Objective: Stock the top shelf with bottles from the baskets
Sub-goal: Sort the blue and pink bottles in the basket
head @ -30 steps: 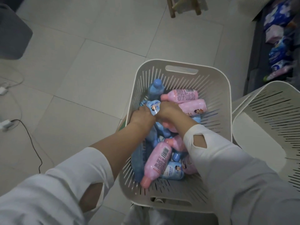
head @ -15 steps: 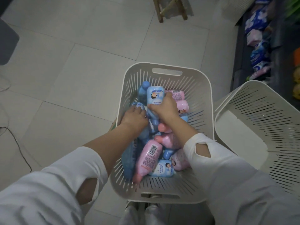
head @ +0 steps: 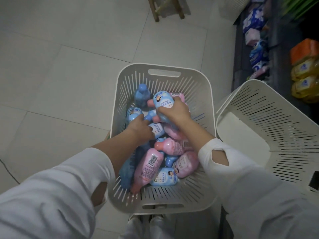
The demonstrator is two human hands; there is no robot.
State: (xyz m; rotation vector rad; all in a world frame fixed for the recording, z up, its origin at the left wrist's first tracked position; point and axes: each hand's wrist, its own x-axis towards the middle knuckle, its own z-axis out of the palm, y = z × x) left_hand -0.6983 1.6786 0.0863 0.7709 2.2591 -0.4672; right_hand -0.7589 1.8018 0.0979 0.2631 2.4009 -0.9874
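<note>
A white slatted basket point(head: 164, 69) on the floor holds several pink and blue bottles in a loose heap. My right hand point(head: 174, 112) grips a light blue bottle point(head: 163, 103) and holds it raised above the heap, label up. My left hand point(head: 139, 129) is down among the bottles with its fingers closed around another blue bottle point(head: 158, 130) that still lies in the pile. A pink bottle with a barcode point(head: 149, 165) lies at the near side, and a blue-capped bottle point(head: 142, 95) leans against the far left wall.
A second white basket point(head: 269, 128), tipped toward me with nothing visible inside, stands at the right. Beyond it, dark shelves point(head: 238, 69) hold blue and pink packets point(head: 257, 54) and yellow packs point(head: 303, 83). Wooden stool legs point(head: 165, 9) stand on the tiled floor ahead.
My right hand has lifted the light blue bottle up out of the heap. My left hand has stayed low among the bottles, shifting slightly. My view has swung right, showing more of the shelves.
</note>
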